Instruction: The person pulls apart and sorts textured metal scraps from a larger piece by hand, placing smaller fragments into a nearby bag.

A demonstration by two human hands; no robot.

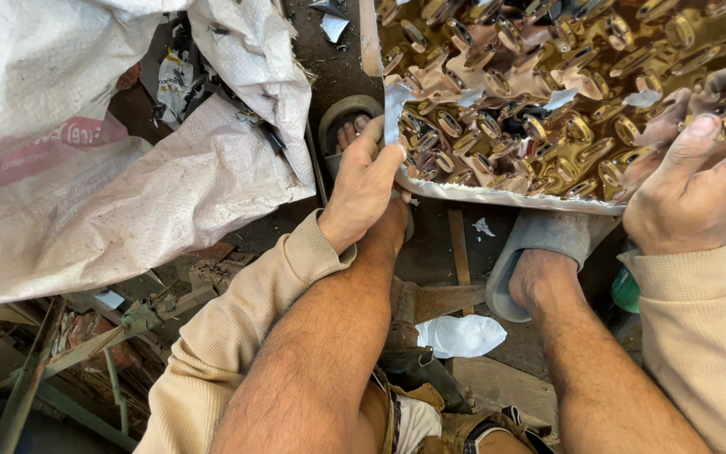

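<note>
Gold-toned mirror-shiny metal sheet embossed with oval bumps [548, 101] fills the upper right of my view, held above a dark, dirty floor [329, 67]. I see my left hand [363, 189] closed on its torn lower-left edge, thumb on top, and my right hand [699, 189] clamped on its right side, thumb pressed flat. A large white woven plastic sack [102, 168] slumps at left. Below, a grey slipper [539, 244], crumpled white paper [461, 335] and wooden scraps [439, 298] litter the ground.

Open gap between sack [111, 168] and metal sheet [497, 101], perhaps narrow.
</note>
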